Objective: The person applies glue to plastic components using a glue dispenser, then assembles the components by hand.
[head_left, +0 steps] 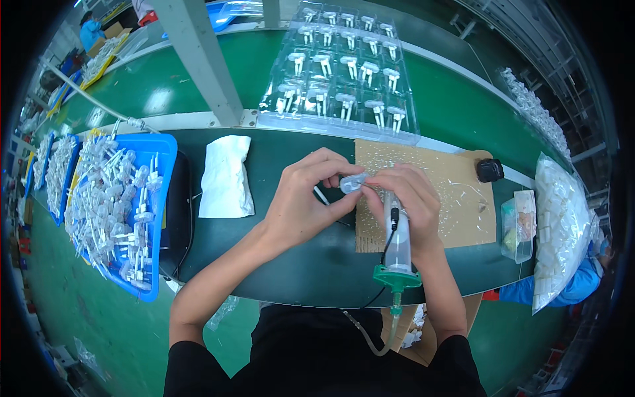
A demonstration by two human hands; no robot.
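Over the middle of the dark green work table, my left hand pinches a small clear plastic piece between thumb and fingers. A thin white stem shows under that hand. My right hand is wrapped round a translucent dispensing syringe with a green cap and a hose trailing toward me. The fingertips of the right hand meet the right end of the clear piece. Fingers hide the syringe's tip. Beneath the right hand lies a brown cardboard sheet dotted with whitish specks.
A blue bin heaped with similar clear-and-white parts stands left, beside a white cloth. Beyond my hands, a clear tray holds several rows of parts. At right are a black object, a clear box and a stuffed plastic bag.
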